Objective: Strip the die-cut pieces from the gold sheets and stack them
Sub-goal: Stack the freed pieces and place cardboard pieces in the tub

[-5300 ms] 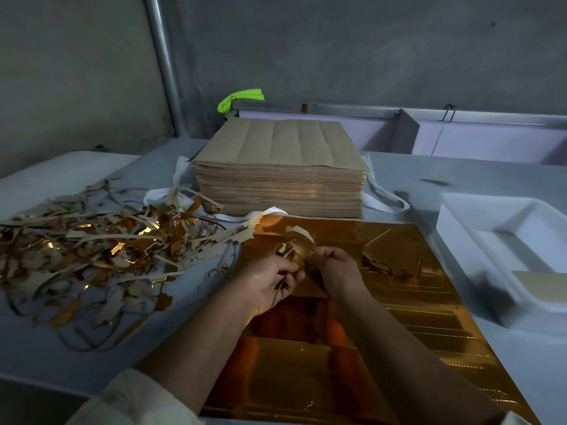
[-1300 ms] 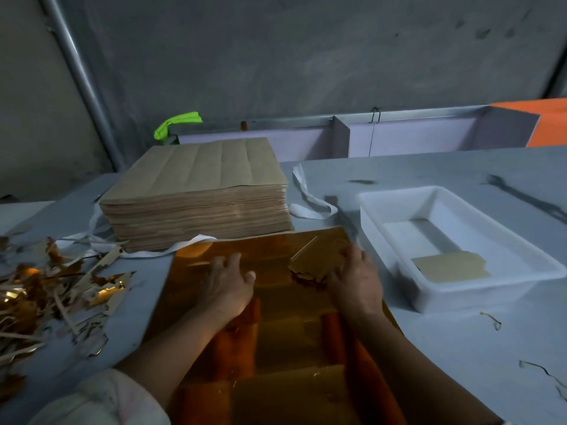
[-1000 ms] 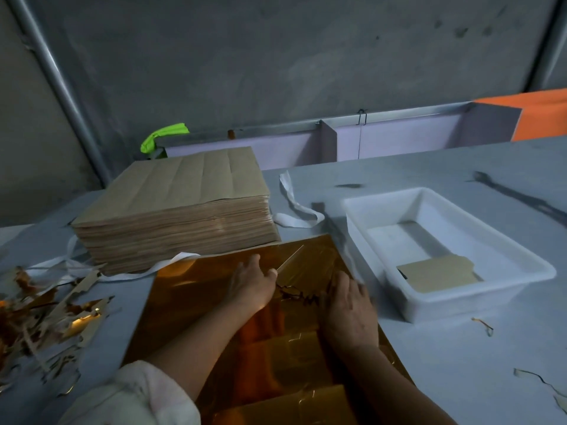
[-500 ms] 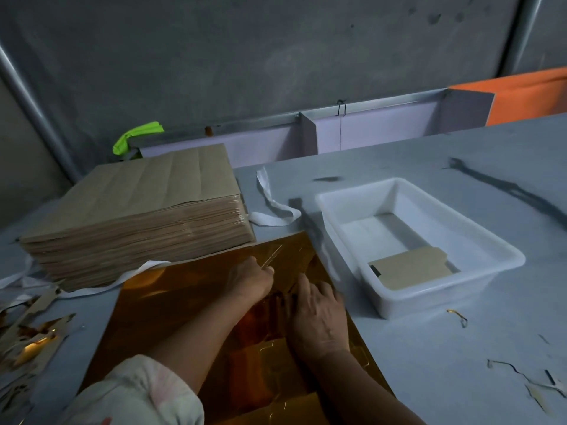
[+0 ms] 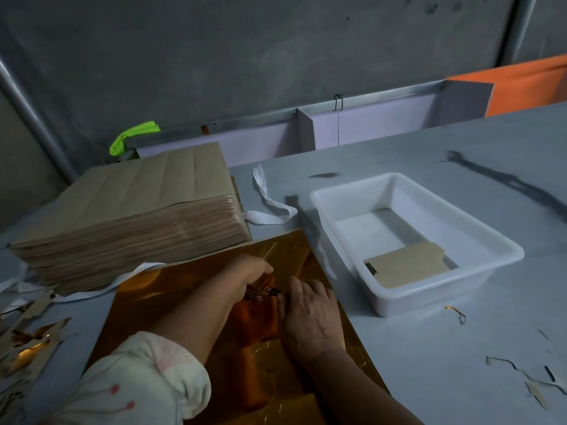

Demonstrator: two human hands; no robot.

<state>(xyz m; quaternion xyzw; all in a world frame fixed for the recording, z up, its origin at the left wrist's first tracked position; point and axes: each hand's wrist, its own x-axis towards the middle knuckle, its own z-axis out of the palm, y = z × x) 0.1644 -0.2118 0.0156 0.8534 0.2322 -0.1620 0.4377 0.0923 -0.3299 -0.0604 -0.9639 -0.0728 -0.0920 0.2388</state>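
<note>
A shiny gold sheet (image 5: 159, 289) lies flat on the grey table in front of me. My left hand (image 5: 250, 273) is curled near the sheet's far right part and pinches a thin strip of gold waste (image 5: 262, 291) at the die-cut lines. Just right of it, my right hand (image 5: 310, 317) presses flat on the sheet with straight fingers. A white plastic tray (image 5: 478, 271) to the right holds a small stack of stripped pieces (image 5: 408, 268), brown side up. A tall stack of sheets (image 5: 132, 216), brown backs up, stands behind the gold sheet.
Gold and brown scrap (image 5: 27, 342) is heaped at the left edge. A white strap (image 5: 270, 207) trails from under the tall stack. Small scrap bits (image 5: 521, 375) lie on the table at the right. A low lilac partition (image 5: 368, 130) and a grey wall close the back.
The view has swung right, so the scrap heap has slid to the left edge. Both hands moved down the sheet's right part; the left hand curled onto a strip, the right went flat.
</note>
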